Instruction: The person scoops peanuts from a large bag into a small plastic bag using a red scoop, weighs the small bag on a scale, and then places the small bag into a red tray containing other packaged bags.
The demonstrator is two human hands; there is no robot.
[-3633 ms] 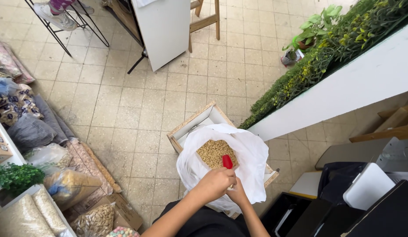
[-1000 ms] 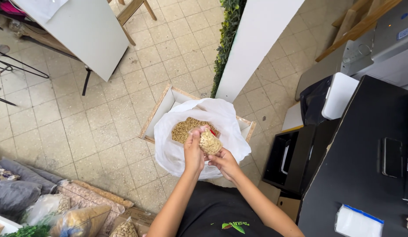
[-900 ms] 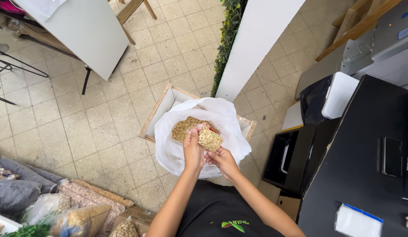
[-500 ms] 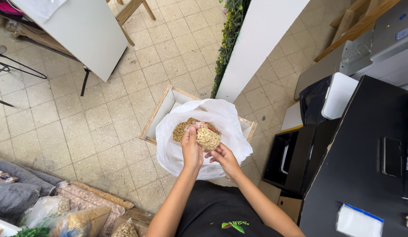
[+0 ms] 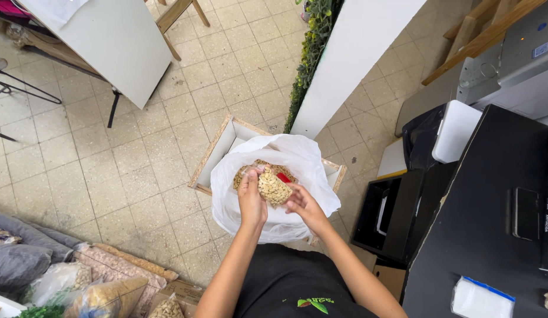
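A small clear bag of pale nuts (image 5: 274, 188) sits between both hands, held above a big white plastic sack (image 5: 274, 182) of the same nuts. My left hand (image 5: 251, 197) grips the small bag from the left. My right hand (image 5: 301, 203) touches its right side with the fingers. A red scoop (image 5: 284, 177) lies in the sack just behind the small bag. The sack rests in a shallow wooden crate (image 5: 218, 156) on the tiled floor.
A black counter (image 5: 497, 200) with a clear packet (image 5: 482, 299) stands at the right, a black bin (image 5: 387, 212) beside it. Bags of dried goods (image 5: 91, 288) line the lower left. A white board (image 5: 109, 47) leans at upper left; a white wall with greenery (image 5: 321, 35) runs behind.
The red scoop, held over the sack earlier, now lies in it. Both hands have come together on a small filled bag and hold it nearly still.
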